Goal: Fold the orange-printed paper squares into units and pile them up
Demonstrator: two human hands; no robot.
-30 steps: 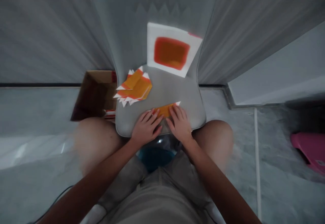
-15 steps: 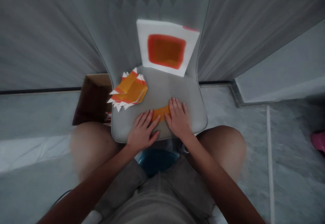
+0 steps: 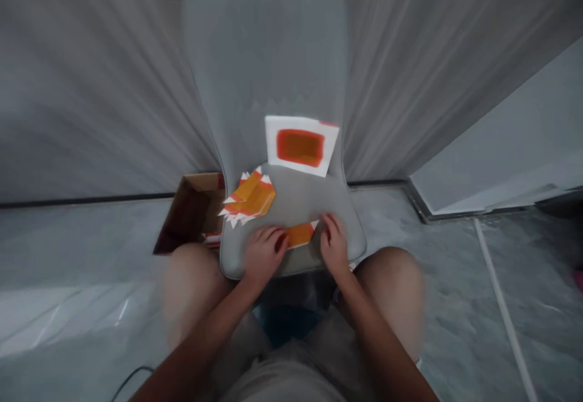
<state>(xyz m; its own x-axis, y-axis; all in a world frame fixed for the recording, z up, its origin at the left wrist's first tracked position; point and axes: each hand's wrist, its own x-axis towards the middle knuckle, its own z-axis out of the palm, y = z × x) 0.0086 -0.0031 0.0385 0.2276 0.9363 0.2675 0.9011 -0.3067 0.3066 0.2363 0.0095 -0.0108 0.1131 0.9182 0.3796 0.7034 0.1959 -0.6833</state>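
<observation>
Left hand (image 3: pixel 264 256) lays curled fingers on a folded orange paper (image 3: pixel 300 235), without a clear grip; right hand (image 3: pixel 334 245) curves just beside it on a gray chair seat (image 3: pixel 296 198), with a folded paper pile (image 3: pixel 249 198) and orange-printed white sheet (image 3: pixel 300 147) beyond.

Left hand (image 3: pixel 264 256) and right hand (image 3: pixel 334 245) wider apart than before, more of the folded orange paper strip (image 3: pixel 299 235) bared between them.

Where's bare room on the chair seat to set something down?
Largest free patch: mid grey seat, bordered by the folded orange papers on the left, the white sheet with the orange square behind, and the orange strip in front. Crowded: the front edge, around the left hand and right hand.
</observation>
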